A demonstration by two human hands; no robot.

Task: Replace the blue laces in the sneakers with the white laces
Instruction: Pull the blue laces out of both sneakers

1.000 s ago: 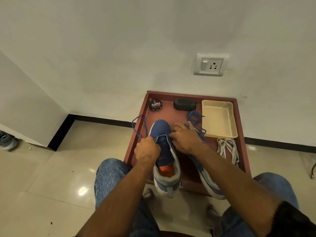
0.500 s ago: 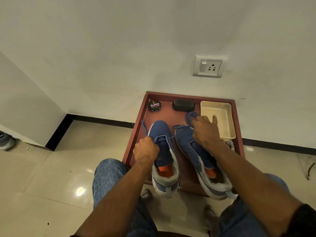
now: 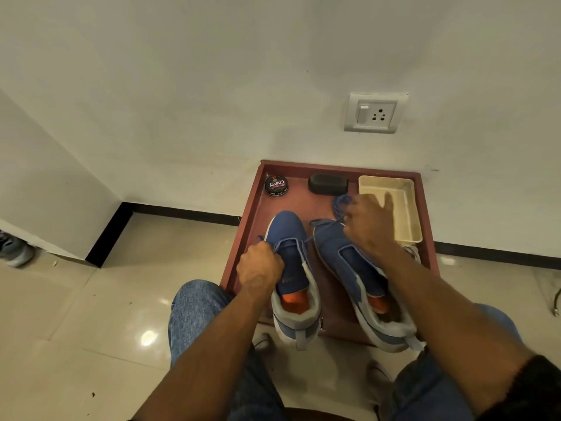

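Two blue sneakers stand side by side in a red tray [image 3: 425,208], toes toward the wall. My left hand [image 3: 260,266] is curled round the lace-side edge of the left sneaker [image 3: 287,230]. A short bit of blue lace shows just past its knuckles. My right hand [image 3: 368,227] is above the toe of the right sneaker [image 3: 337,253] and pinches a blue lace [image 3: 339,204]. That lace runs back to the left sneaker and bunches in front of my hand. The white laces [image 3: 413,250] lie at the tray's right, mostly hidden by my right forearm.
A beige plastic tray [image 3: 408,218] sits at the red tray's back right, under my right fingertips. A shoe polish tin [image 3: 276,185] and a black brush [image 3: 328,183] lie along the back. A wall socket [image 3: 375,113] is above. A grey shoe [image 3: 13,250] is far left.
My right hand has moved from the left sneaker's eyelets up and right toward the beige tray, drawing the blue lace along. The loop beside my left hand has shrunk. The right sneaker is now uncovered.
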